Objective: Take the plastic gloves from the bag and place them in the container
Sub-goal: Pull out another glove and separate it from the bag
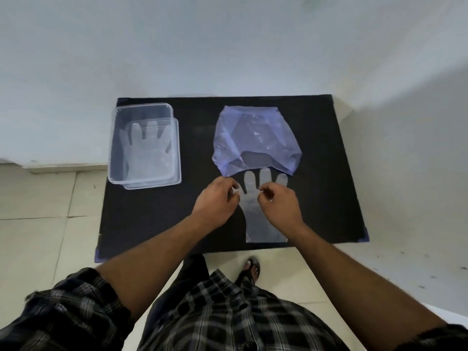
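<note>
A clear plastic glove (262,224) lies flat on the black table (157,219), fingers pointing away toward the mouth of a purple plastic bag (255,138). My left hand (216,201) pinches the glove's left edge near the thumb. On the other side my right hand (279,205) pinches its right edge at the same height. A clear rectangular container (144,145) stands at the table's far left with other clear gloves (147,150) lying flat inside it.
The table stands against a white wall. Pale floor tiles surround it, and a sandalled foot (252,268) shows just below the table's near edge. The bag's open mouth faces me.
</note>
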